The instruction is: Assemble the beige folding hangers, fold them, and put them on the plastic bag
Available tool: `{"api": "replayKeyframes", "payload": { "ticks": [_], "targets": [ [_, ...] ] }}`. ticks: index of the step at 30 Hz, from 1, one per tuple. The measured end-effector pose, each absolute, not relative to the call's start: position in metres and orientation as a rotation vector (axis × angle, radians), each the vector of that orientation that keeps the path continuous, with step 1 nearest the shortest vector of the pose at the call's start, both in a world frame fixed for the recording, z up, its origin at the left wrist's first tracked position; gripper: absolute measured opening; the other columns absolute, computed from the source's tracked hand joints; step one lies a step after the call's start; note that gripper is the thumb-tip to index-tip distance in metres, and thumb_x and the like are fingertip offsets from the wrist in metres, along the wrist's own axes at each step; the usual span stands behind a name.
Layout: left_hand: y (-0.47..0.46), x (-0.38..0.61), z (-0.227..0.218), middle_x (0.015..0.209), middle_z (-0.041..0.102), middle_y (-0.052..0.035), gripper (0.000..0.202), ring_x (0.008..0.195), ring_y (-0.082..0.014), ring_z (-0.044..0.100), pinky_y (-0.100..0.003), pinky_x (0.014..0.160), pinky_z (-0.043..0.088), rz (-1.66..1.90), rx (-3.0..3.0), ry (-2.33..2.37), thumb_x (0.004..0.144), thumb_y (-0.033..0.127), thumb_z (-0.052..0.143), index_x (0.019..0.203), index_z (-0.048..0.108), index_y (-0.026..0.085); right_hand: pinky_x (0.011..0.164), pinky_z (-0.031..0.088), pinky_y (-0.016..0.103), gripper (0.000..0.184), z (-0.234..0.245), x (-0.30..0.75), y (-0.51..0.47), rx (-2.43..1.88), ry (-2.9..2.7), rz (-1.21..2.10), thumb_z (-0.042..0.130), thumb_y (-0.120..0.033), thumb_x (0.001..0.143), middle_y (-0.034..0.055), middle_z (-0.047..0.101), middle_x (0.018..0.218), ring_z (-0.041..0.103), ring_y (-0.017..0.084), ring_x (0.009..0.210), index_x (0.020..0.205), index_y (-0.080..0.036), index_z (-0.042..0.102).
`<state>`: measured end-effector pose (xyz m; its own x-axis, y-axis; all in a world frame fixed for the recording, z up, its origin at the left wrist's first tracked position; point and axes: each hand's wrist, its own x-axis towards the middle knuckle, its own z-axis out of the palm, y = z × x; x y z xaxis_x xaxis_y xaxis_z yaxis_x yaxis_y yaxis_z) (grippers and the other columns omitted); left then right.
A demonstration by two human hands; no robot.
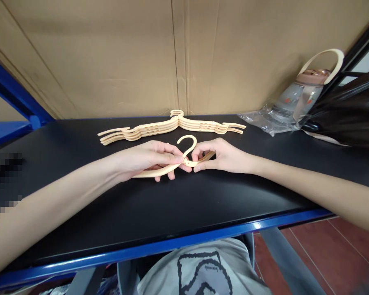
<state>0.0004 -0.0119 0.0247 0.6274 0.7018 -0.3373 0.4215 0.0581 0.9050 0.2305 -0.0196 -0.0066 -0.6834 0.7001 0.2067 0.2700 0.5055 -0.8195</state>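
Observation:
A cream plastic clothes hanger (pixel 155 173) is held between my two hands above the black tabletop, its curved hook pointing up. My left hand (pixel 153 157) grips its left arm close to the hook, thumb on top and fingers beneath. On the other side, my right hand (pixel 217 155) pinches the part just right of the hook's base; most of that arm is hidden behind the fingers. Just behind my hands lies a stack of several matching hangers (pixel 169 126), lined up with their hooks toward the cardboard.
Brown cardboard (pixel 119 57) rises along the back of the black table (pixel 172 209). A clear bottle (pixel 301 98) with a pink lid and looped handle stands at the back right, beside crumpled clear plastic (pixel 264 119). A black bag (pixel 353 106) sits at the right. The front edge is blue (pixel 203 242).

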Motion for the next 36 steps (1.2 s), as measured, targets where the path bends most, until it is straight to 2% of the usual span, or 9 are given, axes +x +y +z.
{"api": "replayKeyframes", "payload": {
  "ticks": [2,7,10,14,19,24,29,33,36],
  "targets": [
    [-0.011,0.000,0.025,0.084,0.074,-0.0032,0.018,0.055,-0.0080,0.060,-0.014,0.045,0.046,0.259,1.569,0.969,0.079,0.037,0.071,0.083,0.070,0.020,0.076,0.052,0.027,0.014,-0.008,0.230,-0.020,-0.806,-2.232,1.025,0.071,-0.027,0.078,-0.0016,0.065,0.080,0.064,0.012,0.077,0.080,-0.017,0.061],
    [-0.011,0.001,0.026,0.093,0.074,-0.0047,0.021,0.061,-0.0091,0.063,-0.014,0.047,0.049,0.259,1.574,0.973,0.078,0.038,0.072,0.081,0.067,0.018,0.072,0.048,0.027,0.015,-0.010,0.230,-0.022,-0.862,-2.313,0.810,0.069,-0.030,0.081,-0.0001,0.065,0.082,0.062,0.013,0.075,0.080,-0.017,0.062],
    [-0.014,0.003,0.027,0.081,0.073,-0.0033,0.020,0.057,-0.0087,0.061,-0.014,0.046,0.048,0.265,1.608,0.993,0.079,0.037,0.071,0.081,0.066,0.018,0.070,0.046,0.026,0.014,-0.009,0.230,-0.023,-0.861,-2.362,0.732,0.068,-0.029,0.082,0.0003,0.066,0.083,0.061,0.013,0.076,0.080,-0.017,0.061],
    [-0.015,0.005,0.027,0.064,0.068,-0.0007,0.021,0.048,-0.0069,0.056,-0.013,0.042,0.044,0.300,1.662,1.042,0.079,0.037,0.070,0.080,0.065,0.017,0.068,0.045,0.026,0.015,-0.009,0.229,-0.023,-0.867,-2.332,0.814,0.067,-0.030,0.083,-0.0001,0.066,0.080,0.062,0.013,0.074,0.082,-0.017,0.060],
    [-0.015,0.003,0.024,0.065,0.070,-0.0010,0.022,0.051,-0.0079,0.057,-0.014,0.044,0.046,0.316,1.674,1.068,0.079,0.039,0.070,0.083,0.065,0.017,0.067,0.045,0.025,0.015,-0.008,0.227,-0.024,-0.878,-2.297,0.840,0.068,-0.031,0.082,-0.0005,0.066,0.080,0.063,0.013,0.073,0.083,-0.017,0.061],
    [-0.016,0.004,0.025,0.065,0.070,-0.0007,0.017,0.054,-0.0095,0.060,-0.014,0.044,0.047,0.318,1.693,1.109,0.078,0.033,0.071,0.083,0.067,0.017,0.063,0.040,0.023,0.009,-0.011,0.227,-0.025,-0.912,-2.359,0.607,0.068,-0.025,0.083,-0.0017,0.062,0.078,0.057,0.010,0.069,0.083,-0.017,0.063],
    [-0.019,0.009,0.027,0.065,0.070,-0.0002,0.013,0.055,-0.0104,0.063,-0.014,0.042,0.044,0.366,1.721,1.206,0.076,0.028,0.071,0.078,0.067,0.016,0.062,0.037,0.022,0.010,-0.014,0.228,-0.027,-0.930,-2.377,0.453,0.068,-0.027,0.084,-0.0019,0.060,0.081,0.054,0.009,0.070,0.085,-0.018,0.064],
    [-0.024,0.012,0.024,0.060,0.067,0.0000,0.015,0.053,-0.0107,0.061,-0.014,0.040,0.039,0.483,1.828,1.245,0.074,0.029,0.071,0.076,0.067,0.015,0.063,0.037,0.022,0.009,-0.013,0.225,-0.029,-0.954,-2.377,0.384,0.066,-0.026,0.085,-0.0019,0.061,0.083,0.054,0.010,0.073,0.084,-0.019,0.062],
    [-0.027,0.012,0.018,0.068,0.069,-0.0019,0.020,0.058,-0.0121,0.063,-0.016,0.042,0.040,0.589,1.932,1.183,0.076,0.034,0.069,0.079,0.065,0.015,0.062,0.037,0.022,0.011,-0.010,0.222,-0.029,-0.999,-2.357,0.413,0.065,-0.027,0.086,-0.0027,0.061,0.081,0.054,0.009,0.071,0.082,-0.019,0.059]
  ]
}}
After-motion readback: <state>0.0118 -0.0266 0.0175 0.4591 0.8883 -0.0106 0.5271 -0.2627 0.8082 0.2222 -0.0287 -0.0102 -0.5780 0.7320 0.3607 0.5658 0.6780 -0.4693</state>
